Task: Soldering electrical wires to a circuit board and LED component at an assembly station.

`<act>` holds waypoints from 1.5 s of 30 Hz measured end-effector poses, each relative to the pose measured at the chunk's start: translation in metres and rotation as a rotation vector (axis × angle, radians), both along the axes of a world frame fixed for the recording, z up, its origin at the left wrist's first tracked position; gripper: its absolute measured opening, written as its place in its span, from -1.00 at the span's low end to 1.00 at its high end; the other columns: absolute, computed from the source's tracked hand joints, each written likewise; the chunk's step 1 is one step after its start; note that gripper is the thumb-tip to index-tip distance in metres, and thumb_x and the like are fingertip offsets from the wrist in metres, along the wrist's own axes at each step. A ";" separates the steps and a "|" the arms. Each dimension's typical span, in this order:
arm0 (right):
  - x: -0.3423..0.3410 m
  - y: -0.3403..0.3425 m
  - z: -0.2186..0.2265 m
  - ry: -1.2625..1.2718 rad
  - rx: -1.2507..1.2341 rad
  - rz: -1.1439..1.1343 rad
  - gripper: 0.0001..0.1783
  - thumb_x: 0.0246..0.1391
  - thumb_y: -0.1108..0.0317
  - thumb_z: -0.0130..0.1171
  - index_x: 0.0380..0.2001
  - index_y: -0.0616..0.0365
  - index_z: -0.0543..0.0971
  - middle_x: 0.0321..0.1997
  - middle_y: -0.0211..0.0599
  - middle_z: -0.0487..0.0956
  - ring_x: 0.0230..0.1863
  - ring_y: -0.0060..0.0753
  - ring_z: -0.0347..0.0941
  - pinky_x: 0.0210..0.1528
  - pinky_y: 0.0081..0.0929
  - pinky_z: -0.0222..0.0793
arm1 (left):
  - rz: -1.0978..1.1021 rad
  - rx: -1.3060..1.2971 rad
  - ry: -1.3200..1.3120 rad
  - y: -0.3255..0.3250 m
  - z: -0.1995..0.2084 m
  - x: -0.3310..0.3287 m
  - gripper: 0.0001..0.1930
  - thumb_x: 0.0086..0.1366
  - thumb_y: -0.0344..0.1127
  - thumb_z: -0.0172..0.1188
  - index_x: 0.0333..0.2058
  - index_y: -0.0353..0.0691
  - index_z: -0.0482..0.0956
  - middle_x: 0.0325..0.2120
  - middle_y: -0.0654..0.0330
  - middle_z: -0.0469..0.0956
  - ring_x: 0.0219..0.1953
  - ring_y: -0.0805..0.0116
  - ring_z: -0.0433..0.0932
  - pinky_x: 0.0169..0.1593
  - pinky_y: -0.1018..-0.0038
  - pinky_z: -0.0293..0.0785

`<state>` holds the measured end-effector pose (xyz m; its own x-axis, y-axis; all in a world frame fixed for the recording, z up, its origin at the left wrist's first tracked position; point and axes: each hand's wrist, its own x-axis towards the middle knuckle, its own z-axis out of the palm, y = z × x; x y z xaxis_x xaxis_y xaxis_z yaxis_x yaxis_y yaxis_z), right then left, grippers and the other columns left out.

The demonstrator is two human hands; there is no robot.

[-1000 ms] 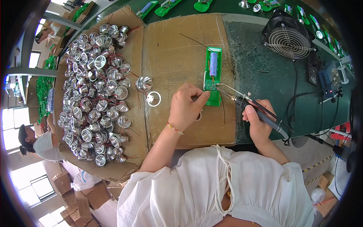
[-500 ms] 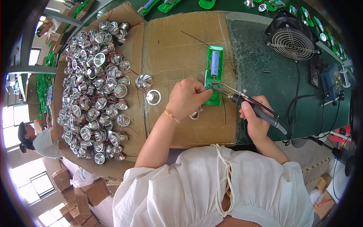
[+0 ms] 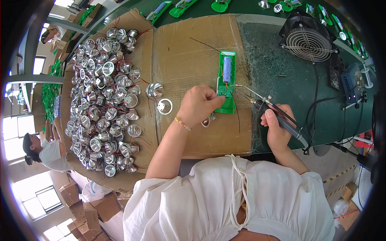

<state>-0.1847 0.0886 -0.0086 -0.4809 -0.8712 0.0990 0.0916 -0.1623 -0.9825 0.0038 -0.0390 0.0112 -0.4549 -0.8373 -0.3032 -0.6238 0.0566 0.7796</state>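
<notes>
A long green plastic housing (image 3: 230,107) lies on the cardboard in front of me. It holds a lilac cylindrical battery (image 3: 227,68) and a small green circuit board (image 3: 223,92). My left hand (image 3: 200,103) pinches thumb and fingers together at the board's left edge; what sits between the fingertips is hidden. Partly under that hand rests a small round reflector (image 3: 206,121). My right hand (image 3: 277,126) grips a soldering iron (image 3: 261,107) with a thin solder-feed tube (image 3: 251,90) along it. Its tip points at the board's right side, slightly apart from it.
A cardboard tray of shiny lamp reflectors (image 3: 95,143) with red wires stands at left. Two loose reflectors (image 3: 164,106) lie beside it. At right are a fan with a wire grille (image 3: 309,45) and a blue control box (image 3: 353,87) with cables. More green housings (image 3: 183,8) line the back.
The soldering iron has drawn back a little to the right, away from the board. My left hand keeps its pinch at nearly the same spot. The whole view has shifted slightly.
</notes>
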 end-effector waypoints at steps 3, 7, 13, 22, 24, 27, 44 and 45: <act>-0.005 0.000 -0.002 0.029 -0.010 -0.016 -0.83 -0.01 0.45 0.15 -0.39 0.30 0.40 -0.56 -0.26 0.50 -0.59 -0.62 0.39 -0.53 -0.68 0.34 | -0.005 -0.020 -0.012 0.002 0.005 -0.002 -0.70 0.05 -0.17 0.23 -0.61 -0.34 0.54 -0.64 0.19 0.46 -0.72 0.43 0.45 -0.51 0.46 0.38; -0.022 0.002 -0.009 0.066 0.026 -0.096 -0.82 -0.01 0.43 0.17 -0.39 0.29 0.40 -0.56 -0.27 0.50 -0.59 -0.63 0.39 -0.53 -0.69 0.34 | 0.153 0.141 0.223 0.001 0.001 0.007 -0.73 0.12 -0.20 0.18 -0.55 -0.33 0.58 -0.71 0.26 0.51 -0.62 0.53 0.49 -0.50 0.53 0.40; -0.042 -0.003 -0.015 0.051 0.080 -0.174 -0.83 -0.02 0.44 0.16 -0.39 0.29 0.42 -0.58 -0.30 0.48 -0.60 -0.65 0.38 -0.55 -0.72 0.31 | -0.137 -0.148 -0.125 -0.020 0.001 -0.020 -0.84 -0.07 -0.28 0.14 -0.60 -0.26 0.58 -0.66 0.02 0.51 -0.58 0.11 0.52 -0.41 0.36 0.45; -0.040 -0.003 -0.031 0.120 0.139 -0.176 -0.81 -0.11 0.43 0.25 -0.46 0.23 0.43 -0.56 -0.36 0.47 -0.55 -0.62 0.36 -0.49 -0.65 0.27 | 0.365 -0.902 -0.130 -0.225 -0.004 -0.160 -0.61 -0.08 0.04 0.28 -0.41 -0.15 0.57 -0.49 0.11 0.56 -0.37 0.18 0.54 -0.26 0.30 0.45; -0.042 -0.004 -0.029 0.126 0.119 -0.177 -0.81 -0.10 0.42 0.24 -0.47 0.22 0.43 -0.57 -0.37 0.47 -0.56 -0.64 0.35 -0.50 -0.66 0.27 | 0.250 -0.943 -0.143 -0.246 -0.004 -0.163 -0.56 -0.12 0.10 0.28 -0.40 -0.13 0.56 -0.36 0.06 0.54 -0.23 0.12 0.51 -0.15 0.30 0.42; -0.039 -0.004 -0.027 0.104 0.147 -0.139 -0.81 -0.10 0.42 0.24 -0.48 0.22 0.43 -0.59 -0.39 0.47 -0.56 -0.66 0.34 -0.52 -0.65 0.27 | -0.046 -0.541 -0.452 -0.254 -0.006 -0.153 -0.60 -0.08 0.09 0.19 -0.46 -0.15 0.57 -0.27 -0.01 0.47 -0.17 0.10 0.46 -0.12 0.31 0.40; -0.038 -0.010 -0.022 0.097 0.065 -0.218 -0.85 0.03 0.38 0.11 -0.43 0.24 0.41 -0.59 -0.35 0.44 -0.61 -0.67 0.29 -0.56 -0.73 0.21 | 0.537 -0.632 -0.425 0.025 0.023 0.044 -0.62 0.01 0.07 0.21 -0.42 -0.16 0.52 -0.61 0.12 0.53 -0.54 0.09 0.53 -0.46 0.30 0.42; -0.036 -0.010 -0.023 0.101 0.076 -0.229 -0.85 0.03 0.38 0.11 -0.42 0.24 0.42 -0.59 -0.36 0.44 -0.61 -0.68 0.29 -0.57 -0.74 0.20 | 0.579 -0.633 -0.548 0.022 0.023 0.064 -0.63 0.05 0.08 0.17 -0.52 -0.16 0.54 -0.65 0.09 0.53 -0.55 0.06 0.53 -0.46 0.27 0.42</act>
